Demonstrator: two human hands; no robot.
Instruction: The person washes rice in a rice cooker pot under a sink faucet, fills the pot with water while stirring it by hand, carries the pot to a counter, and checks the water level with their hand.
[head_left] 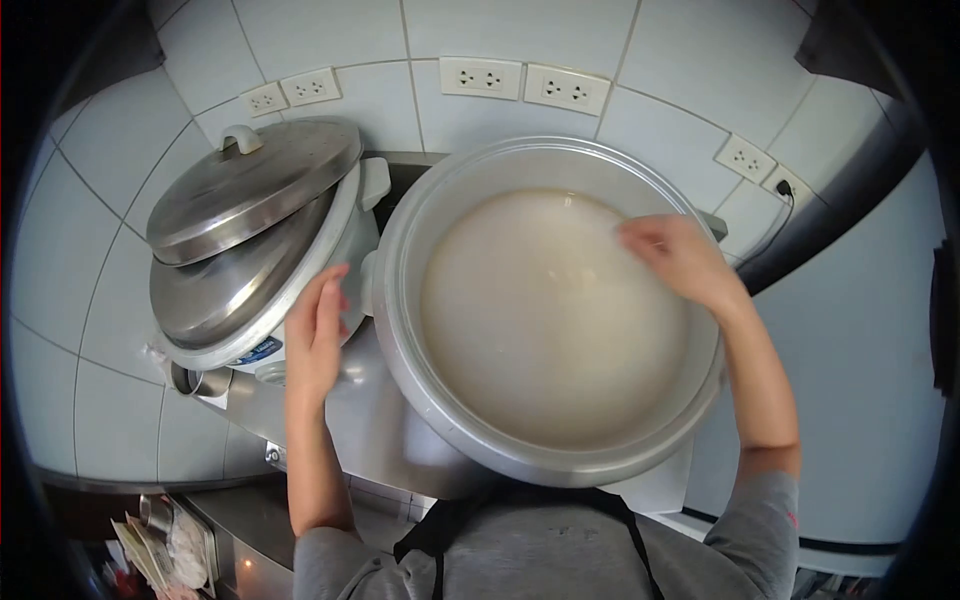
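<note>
A large round metal pot (402,350) stands in front of me, filled with cloudy, whitish liquid (550,320); what lies under its surface is hidden. Over the liquid, near the pot's right inner side, is my right hand (680,255). Its fingers are curled together and slightly blurred, and I see nothing in them. My left hand (318,330) is just outside the pot's left rim, beside a large rice cooker (352,235). Its fingers are loosely stretched, with nothing held; whether it touches the cooker I cannot tell.
Two metal lids, an upper one (265,185) and a lower one (235,285), rest tilted on the rice cooker. Power outlets (480,77) line the tiled wall behind. A plugged-in cord (785,190) hangs at right. A steel counter (385,420) supports the pot.
</note>
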